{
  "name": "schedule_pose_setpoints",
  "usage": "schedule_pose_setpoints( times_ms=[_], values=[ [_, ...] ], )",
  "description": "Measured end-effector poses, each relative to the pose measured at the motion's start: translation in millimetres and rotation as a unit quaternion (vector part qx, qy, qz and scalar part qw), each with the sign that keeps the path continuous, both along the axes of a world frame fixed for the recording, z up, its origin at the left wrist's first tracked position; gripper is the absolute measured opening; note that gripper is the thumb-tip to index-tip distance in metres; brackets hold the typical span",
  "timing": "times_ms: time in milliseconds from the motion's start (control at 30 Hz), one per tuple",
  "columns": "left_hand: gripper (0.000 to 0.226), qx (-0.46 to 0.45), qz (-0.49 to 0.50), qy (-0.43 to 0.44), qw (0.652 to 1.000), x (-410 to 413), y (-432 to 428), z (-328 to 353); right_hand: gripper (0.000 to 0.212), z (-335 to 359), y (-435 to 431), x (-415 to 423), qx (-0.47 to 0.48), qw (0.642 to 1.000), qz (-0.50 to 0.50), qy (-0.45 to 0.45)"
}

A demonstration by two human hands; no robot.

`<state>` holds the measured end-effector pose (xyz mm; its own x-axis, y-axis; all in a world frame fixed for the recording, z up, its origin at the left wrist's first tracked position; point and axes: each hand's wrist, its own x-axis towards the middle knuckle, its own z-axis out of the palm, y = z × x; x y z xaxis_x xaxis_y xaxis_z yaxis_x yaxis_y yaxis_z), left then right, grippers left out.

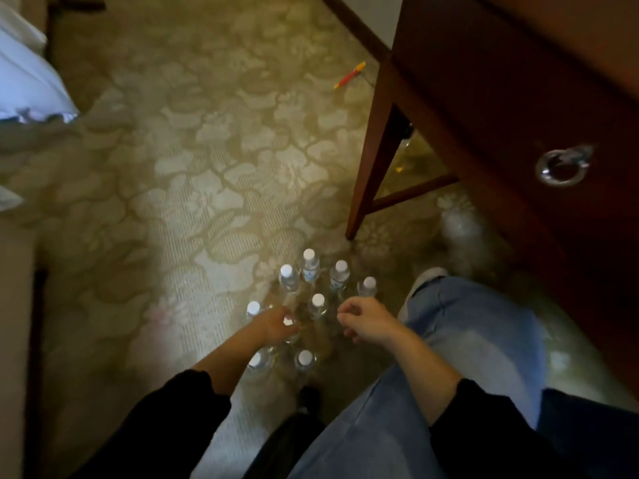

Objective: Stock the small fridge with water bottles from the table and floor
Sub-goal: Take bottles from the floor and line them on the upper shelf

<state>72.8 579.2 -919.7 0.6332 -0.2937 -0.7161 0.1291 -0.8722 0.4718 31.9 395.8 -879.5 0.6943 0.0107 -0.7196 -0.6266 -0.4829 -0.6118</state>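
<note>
The left hand grasps a clear white-capped plastic water bottle on the beige patterned carpet; the right hand hovers clenched, empty.

Head view, single: worn high, directed forward and steeply downward; carpet and water bottles are framed near.
</note>
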Motion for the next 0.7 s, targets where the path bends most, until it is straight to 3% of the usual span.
schedule_pose_setpoints(
  times_ms=[300, 500, 700],
  values=[
    [0.037, 0.068, 0.032, 0.003, 0.997, 32, -4, -100, 0.026, -64, 21, 45, -0.001, 0.998, 0.038, 0.042],
    [0.067, 0.087, 0.036, 0.008, 0.996, 29, -6, -152, 0.022, -94, 22, 74, -0.001, 0.999, 0.013, 0.051],
    [0.058, 0.102, 0.061, -0.007, 0.993, 27, -6, -183, 0.023, -119, 21, 87, -0.004, 0.999, 0.007, 0.053]
  ],
)
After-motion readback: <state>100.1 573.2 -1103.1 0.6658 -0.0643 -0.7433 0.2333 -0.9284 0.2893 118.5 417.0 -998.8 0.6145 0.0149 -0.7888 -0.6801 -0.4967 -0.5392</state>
